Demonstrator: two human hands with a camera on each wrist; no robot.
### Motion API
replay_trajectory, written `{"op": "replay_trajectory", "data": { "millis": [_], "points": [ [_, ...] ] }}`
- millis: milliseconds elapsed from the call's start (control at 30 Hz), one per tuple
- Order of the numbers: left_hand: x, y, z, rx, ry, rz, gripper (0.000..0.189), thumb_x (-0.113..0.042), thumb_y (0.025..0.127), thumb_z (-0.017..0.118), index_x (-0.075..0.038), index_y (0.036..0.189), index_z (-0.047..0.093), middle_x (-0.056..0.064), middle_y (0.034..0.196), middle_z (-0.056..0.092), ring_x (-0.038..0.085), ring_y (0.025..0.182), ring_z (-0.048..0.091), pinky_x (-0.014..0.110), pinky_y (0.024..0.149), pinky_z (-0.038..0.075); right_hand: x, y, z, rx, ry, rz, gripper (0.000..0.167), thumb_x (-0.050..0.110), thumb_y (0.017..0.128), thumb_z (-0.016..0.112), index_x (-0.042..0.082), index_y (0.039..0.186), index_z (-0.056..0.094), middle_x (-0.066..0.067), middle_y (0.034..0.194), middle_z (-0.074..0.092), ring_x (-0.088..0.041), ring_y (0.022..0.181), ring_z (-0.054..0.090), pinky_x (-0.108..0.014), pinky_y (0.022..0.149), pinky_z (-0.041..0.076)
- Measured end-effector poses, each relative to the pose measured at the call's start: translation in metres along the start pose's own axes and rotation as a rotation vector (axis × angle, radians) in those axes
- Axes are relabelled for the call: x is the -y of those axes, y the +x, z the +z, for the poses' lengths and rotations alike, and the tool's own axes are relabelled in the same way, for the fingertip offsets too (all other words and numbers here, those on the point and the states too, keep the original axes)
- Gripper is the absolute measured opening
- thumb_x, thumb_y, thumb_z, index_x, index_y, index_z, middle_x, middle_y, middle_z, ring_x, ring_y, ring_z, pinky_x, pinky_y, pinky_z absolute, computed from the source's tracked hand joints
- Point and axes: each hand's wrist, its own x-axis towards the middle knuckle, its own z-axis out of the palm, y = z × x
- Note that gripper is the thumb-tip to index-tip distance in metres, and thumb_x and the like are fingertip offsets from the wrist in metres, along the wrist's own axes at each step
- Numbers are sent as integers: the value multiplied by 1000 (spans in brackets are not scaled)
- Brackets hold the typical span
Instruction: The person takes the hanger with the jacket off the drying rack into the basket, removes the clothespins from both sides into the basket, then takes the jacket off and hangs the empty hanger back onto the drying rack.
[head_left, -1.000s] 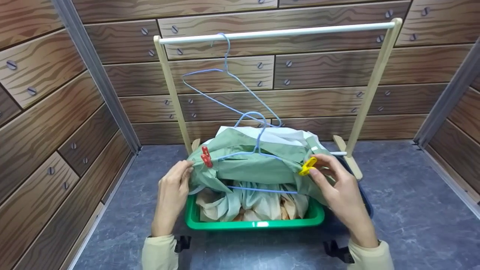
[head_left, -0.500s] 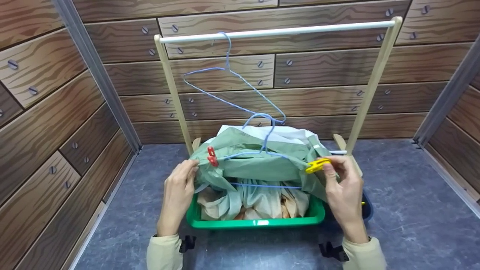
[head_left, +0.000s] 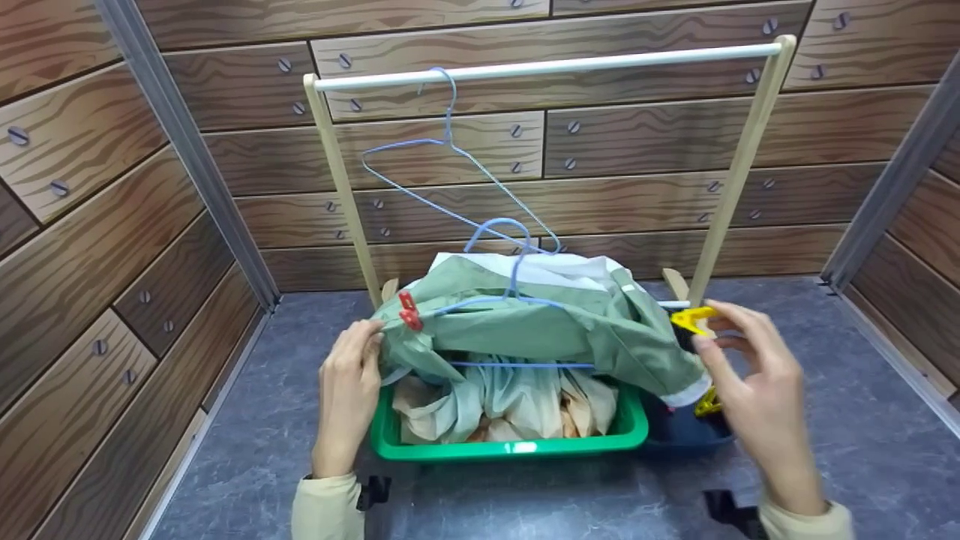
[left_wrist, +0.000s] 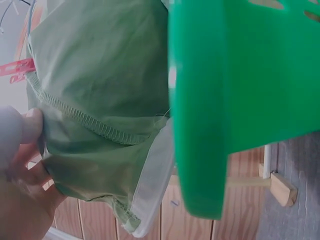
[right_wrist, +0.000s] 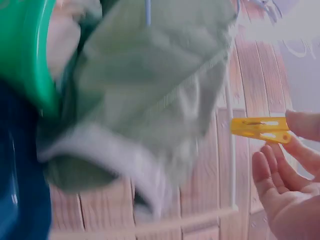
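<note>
Wood-print walls around a half-clipped garment

Grey, stone-look worktop ran beneath everything, brightened by a patch of glare. On it stood a green basket with a green garment bunched over it. A blue wire hanger sat in the garment, its arms partly covered by cloth, and a red clothespin gripped the cloth on the person's left.

The left hand pinched the fabric just beside that red clothespin. The right hand was apart from the garment, fingers partly spread, pinching a yellow clothespin by its tail end.

Good handling here probably meant keeping the left pinch light, so the hanger was not dragged crooked, and squeezing the yellow clothespin squarely at its tail, its mouth clear of loose folds.

Behind, a rack's white rail carried a second hanger. Beside the basket, partly hidden by the sleeve, a dark blue tub held another yellow clip.
</note>
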Motion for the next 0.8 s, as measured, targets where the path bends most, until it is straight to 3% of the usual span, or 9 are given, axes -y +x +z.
{"op": "replay_trajectory", "data": {
  "millis": [100,233,400,500,700,800],
  "points": [
    [1,1,-1,-18,-4,-14,11,-6,97,59,-5,104,67,8,99,66,24,95,62,42,79,50,-18,-2,-17,5,-91,38,42,-17,83,66,-7,124,62,-20,108,61,-12,98,58,-17,85,47],
    [4,1,-2,-32,-6,-15,10,-6,97,58,-5,103,67,8,97,65,23,93,62,41,78,50,-44,-6,-33,24,-192,193,39,-1,89,69,1,128,62,-9,112,61,-12,99,57,-13,84,45],
    [5,2,-2,-46,-2,-10,9,-5,97,59,-4,101,67,8,94,65,23,91,61,40,76,49,-70,-12,-40,131,-308,352,40,18,94,68,5,131,60,-10,114,62,-6,95,55,-10,80,42],
    [5,1,-1,-45,-5,-9,9,-5,97,59,-5,101,67,8,93,64,23,89,61,40,75,48,-85,-17,-40,212,-388,387,41,24,95,67,4,130,60,-14,112,64,-4,90,55,-12,75,42],
    [4,-1,2,-45,-4,-14,9,-5,97,59,-5,102,67,7,94,65,23,90,61,41,76,49,-102,-25,-38,285,-474,406,38,24,95,66,4,127,62,-15,112,66,-28,91,61,-19,68,45],
    [5,0,1,-45,3,-16,10,-6,97,60,-5,102,68,7,94,65,23,91,61,41,76,49,-105,-24,-36,300,-476,417,38,26,95,67,4,126,63,-16,112,66,-31,93,62,-22,69,46]
  ]
}}
